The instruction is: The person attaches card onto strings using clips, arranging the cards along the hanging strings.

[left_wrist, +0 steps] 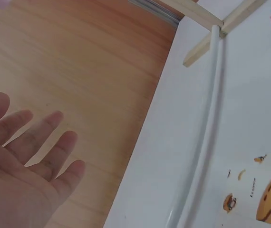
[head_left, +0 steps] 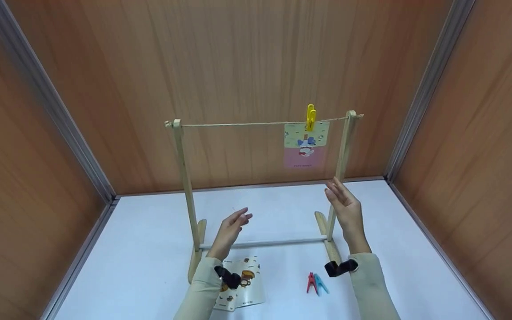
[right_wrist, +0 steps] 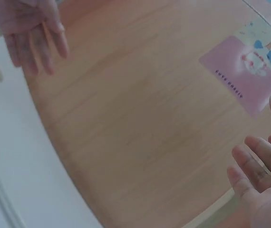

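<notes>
A pink and green card (head_left: 305, 146) hangs from a string (head_left: 238, 124), held near the right end by a yellow clothespin (head_left: 310, 118). My right hand (head_left: 347, 211) is raised beside the frame's right post, below the card, with its fingers loosely extended and nothing in them. Lower and to the left, my left hand (head_left: 229, 231) hovers over the left part of the frame's base bar, fingers spread and holding nothing, as the left wrist view confirms. Cards with cartoon pictures (head_left: 250, 284) lie on the white table near the left forearm, which partly covers them.
The wooden frame (head_left: 185, 182) stands on two feet joined by a white bar (head_left: 274, 242). A red clothespin (head_left: 312, 283) and a blue clothespin (head_left: 321, 284) lie on the table (head_left: 145, 249) at the front. Wood-grain panels (head_left: 238, 58) enclose the back and sides.
</notes>
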A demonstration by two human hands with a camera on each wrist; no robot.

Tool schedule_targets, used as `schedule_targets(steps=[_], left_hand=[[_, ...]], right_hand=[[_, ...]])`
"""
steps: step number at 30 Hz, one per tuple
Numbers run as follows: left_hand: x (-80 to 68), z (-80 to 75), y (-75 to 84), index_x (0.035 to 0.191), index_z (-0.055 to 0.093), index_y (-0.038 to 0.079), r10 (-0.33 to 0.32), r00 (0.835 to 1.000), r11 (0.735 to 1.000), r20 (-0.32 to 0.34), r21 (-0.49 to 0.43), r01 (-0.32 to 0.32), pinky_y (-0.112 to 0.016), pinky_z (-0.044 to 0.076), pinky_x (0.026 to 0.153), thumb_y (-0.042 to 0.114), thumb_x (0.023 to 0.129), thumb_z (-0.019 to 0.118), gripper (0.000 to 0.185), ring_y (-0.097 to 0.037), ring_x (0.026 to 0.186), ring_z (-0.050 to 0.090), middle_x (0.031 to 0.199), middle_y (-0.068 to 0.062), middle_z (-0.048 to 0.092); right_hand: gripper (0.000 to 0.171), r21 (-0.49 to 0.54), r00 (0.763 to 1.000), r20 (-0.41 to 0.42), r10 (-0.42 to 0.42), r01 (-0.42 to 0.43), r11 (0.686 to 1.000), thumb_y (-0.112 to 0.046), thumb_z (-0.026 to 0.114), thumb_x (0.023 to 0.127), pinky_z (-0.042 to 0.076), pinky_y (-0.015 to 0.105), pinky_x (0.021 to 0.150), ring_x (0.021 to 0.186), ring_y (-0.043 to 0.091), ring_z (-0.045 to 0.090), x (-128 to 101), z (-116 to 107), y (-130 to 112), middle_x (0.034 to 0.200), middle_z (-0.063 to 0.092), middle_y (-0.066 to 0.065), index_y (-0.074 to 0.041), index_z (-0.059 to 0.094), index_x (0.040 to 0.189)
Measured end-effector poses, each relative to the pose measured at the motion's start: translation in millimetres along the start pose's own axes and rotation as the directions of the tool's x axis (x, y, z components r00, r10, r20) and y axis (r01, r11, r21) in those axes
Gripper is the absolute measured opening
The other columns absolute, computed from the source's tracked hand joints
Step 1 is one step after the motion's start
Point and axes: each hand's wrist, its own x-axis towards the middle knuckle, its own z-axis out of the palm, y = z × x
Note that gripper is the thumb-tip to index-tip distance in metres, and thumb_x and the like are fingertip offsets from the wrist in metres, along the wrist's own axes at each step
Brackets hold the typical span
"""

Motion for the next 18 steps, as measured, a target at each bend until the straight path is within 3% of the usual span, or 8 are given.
schedule_targets(steps=[5,13,18], left_hand=[[-11.8,-7.7,-14.4,0.143,0.039,0.000,-0.030,0.999,0.999,-0.021,0.042,0.031,-0.058,0.026,0.112,0.032,0.105,0.039,0.050,-0.043,0.132,0.042,0.139,-0.023,0.051],[-27.4,-18.2,-36.1,0.140,0.044,0.000,-0.095,0.994,0.988,-0.061,0.117,0.101,-0.058,0.030,0.110,0.034,0.105,0.038,0.049,-0.040,0.128,0.046,0.134,-0.021,0.055],[-37.0,-25.8,-50.3,0.133,0.051,-0.002,-0.112,0.987,0.978,-0.112,0.165,0.129,-0.056,0.034,0.108,0.034,0.104,0.038,0.048,-0.038,0.125,0.050,0.129,-0.020,0.060]], right_hand=[[0.059,0.004,0.999,0.001,0.033,-0.033,0.999,-0.036,0.062,0.093,0.033,0.039,0.113,0.112,-0.006,0.056,-9,0,22,0.142,0.052,0.007,-0.016,0.041,0.146],[0.054,-0.051,0.993,0.019,0.114,-0.113,0.992,-0.036,0.061,0.094,0.036,0.036,0.111,0.127,0.016,0.053,-25,-4,52,0.139,0.055,0.009,-0.015,0.047,0.141],[0.051,-0.076,0.988,0.025,0.151,-0.148,0.986,-0.033,0.061,0.094,0.044,0.025,0.101,0.122,0.016,0.056,-35,-5,72,0.135,0.058,0.010,-0.011,0.049,0.139]])
